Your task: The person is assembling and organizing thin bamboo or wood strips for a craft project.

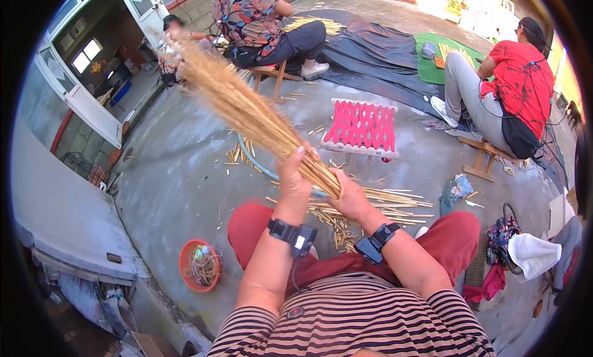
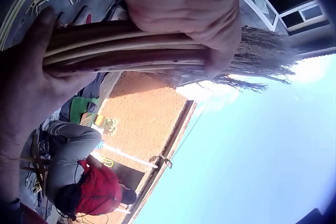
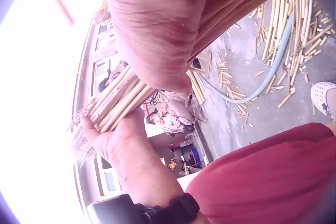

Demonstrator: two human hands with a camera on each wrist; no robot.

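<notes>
A long bundle of straw-coloured stalks with brushy heads slants up and to the left in front of the striped shirt. My left hand grips it partway along, fingers wrapped round the stalks. Lower down, my right hand holds the bare butt end. In the left wrist view the stalks run between both hands, and the bushy tips stick out past the left one. From the right wrist, my left hand appears under the bundle, with the thumb along it. Loose cut stalks lie on the ground below.
A blue hose curves over the concrete. At the left stands an orange basin with tangled string. Ahead is a pink-webbed stool. People sit near a black sheet, one in red, another in a flowered shirt.
</notes>
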